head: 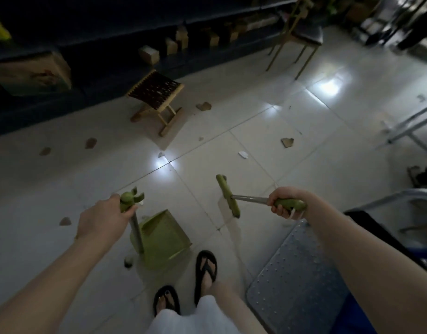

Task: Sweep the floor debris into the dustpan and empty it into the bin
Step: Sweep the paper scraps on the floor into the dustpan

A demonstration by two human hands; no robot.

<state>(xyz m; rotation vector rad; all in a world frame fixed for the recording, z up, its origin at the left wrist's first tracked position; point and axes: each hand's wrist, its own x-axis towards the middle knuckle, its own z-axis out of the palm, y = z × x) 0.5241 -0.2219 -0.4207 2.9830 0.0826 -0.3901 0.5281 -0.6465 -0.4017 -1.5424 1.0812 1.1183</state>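
Debris (287, 142) lies scattered on the floor (255, 131) ahead of us. Our left hand (103, 219) grips the dustpan (163, 237) handle; our right hand (283, 201) grips the broom (228, 196).

Your right hand (283, 203) is covering part of the broom (228, 196) grip, and your forearms are running off the bottom edge. The shelf boxes (148, 54) are blurring into darkness, unreadable.

Folding wooden stool (157, 98), metal-legged chair (301, 34), studded floor mat (296, 280)
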